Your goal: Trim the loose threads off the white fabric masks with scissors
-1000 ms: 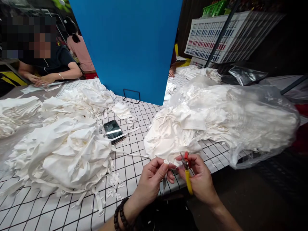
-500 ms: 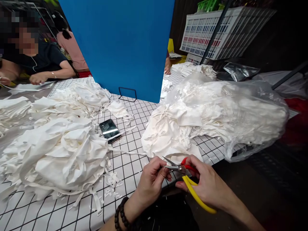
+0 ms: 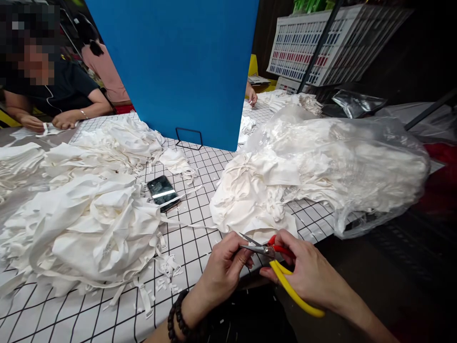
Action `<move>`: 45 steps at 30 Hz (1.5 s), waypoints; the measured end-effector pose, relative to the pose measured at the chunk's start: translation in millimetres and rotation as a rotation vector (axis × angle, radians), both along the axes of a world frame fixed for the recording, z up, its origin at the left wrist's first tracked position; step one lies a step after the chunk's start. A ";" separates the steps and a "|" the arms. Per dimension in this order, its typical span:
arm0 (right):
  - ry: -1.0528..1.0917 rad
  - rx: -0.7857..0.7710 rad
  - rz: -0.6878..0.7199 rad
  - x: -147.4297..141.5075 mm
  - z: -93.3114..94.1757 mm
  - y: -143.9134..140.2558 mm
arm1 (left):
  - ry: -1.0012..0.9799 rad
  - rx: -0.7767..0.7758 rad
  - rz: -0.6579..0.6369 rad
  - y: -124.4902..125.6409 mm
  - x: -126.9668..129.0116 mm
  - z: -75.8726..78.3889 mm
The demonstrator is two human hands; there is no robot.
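Snips (image 3: 266, 248) with red and yellow spring handles held at near table edge, blades parted and pointing left toward left hand. Right hand (image 3: 309, 274) wrapped around handles, fingers curled, thumb on red upper handle, yellow lower handle projecting past palm toward wrist. Left hand (image 3: 224, 267) closed in pinch, thumb and fingertips pressed together just beside blade tips; pinched item too small to identify. Bead bracelet (image 3: 178, 319) on left wrist.

Directly behind both hands: heap of white fabric pieces (image 3: 253, 195) spilling from clear plastic bag (image 3: 374, 166), resting on grid-patterned table cover (image 3: 193, 238). Left of hands: larger pile of white fabric pieces (image 3: 89, 224), with cut strips and scraps (image 3: 167, 276) scattered at its near edge. Smartphone (image 3: 163, 192) lying screen up between the two piles, well apart from both hands.

Blue divider panel (image 3: 178, 66) standing upright on table at centre rear. Far left: seated person in dark shirt (image 3: 60, 90), both hands on white fabric. Rear right: white plastic crate (image 3: 321, 47) tilted on edge.
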State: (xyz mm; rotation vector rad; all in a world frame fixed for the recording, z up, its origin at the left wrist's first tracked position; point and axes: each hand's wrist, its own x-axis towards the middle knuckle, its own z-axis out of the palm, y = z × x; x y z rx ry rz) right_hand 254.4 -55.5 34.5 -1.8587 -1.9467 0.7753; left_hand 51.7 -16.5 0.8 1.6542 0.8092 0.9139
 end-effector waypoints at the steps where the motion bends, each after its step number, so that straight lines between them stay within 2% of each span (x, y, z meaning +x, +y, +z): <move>1: -0.025 0.004 0.002 0.1 -0.6 -0.1 | -0.003 -0.004 -0.002 0.1 -0.1 0.3; 9: -0.132 0.032 0.024 5.4 -5.6 1.7 | 0.025 -0.006 -0.043 0.6 -2.8 -0.3; 16: -0.077 0.052 0.041 1.9 -5.8 2.7 | 0.021 -0.013 -0.069 2.2 -5.3 -0.1; 20: 0.001 0.047 0.007 9.0 -15.5 2.9 | -0.003 -0.106 -0.058 2.4 -4.7 -4.9; 22: 0.152 0.027 -0.051 19.4 -23.4 4.5 | -0.054 -0.194 -0.034 4.2 -5.2 -5.9; 24: 0.319 0.036 -0.176 32.2 -32.4 7.8 | -0.142 -0.266 -0.010 8.3 -7.6 -4.8; 26: 0.383 0.089 -0.312 42.9 -41.6 12.2 | -0.232 -0.301 0.020 14.5 -12.4 -2.2; 28: 0.309 0.126 -0.378 48.0 -49.9 17.3 | -0.291 -0.310 0.061 22.0 -19.2 0.5; 32: 0.137 0.105 -0.389 42.7 -59.6 28.7 | -0.352 -0.320 0.125 35.3 -35.3 5.0; 35: 0.240 0.152 -0.417 33.6 -57.0 36.3 | -0.377 -0.311 0.168 40.5 -45.7 9.3; 37: 0.313 0.171 -0.377 24.7 -51.9 38.2 | -0.384 -0.310 0.189 41.5 -49.7 12.7; 39: 0.265 0.152 -0.281 12.9 -48.0 37.4 | -0.386 -0.313 0.192 41.1 -51.1 15.8; 41: 0.126 0.148 -0.214 2.4 -48.4 35.7 | -0.396 -0.316 0.187 39.9 -51.4 18.5; 43: 0.044 0.138 -0.237 0.9 -51.6 35.4 | -0.417 -0.310 0.191 38.2 -52.4 21.7; 45: 0.126 0.137 -0.325 13.3 -50.4 37.7 | -0.441 -0.296 0.193 35.5 -55.5 26.7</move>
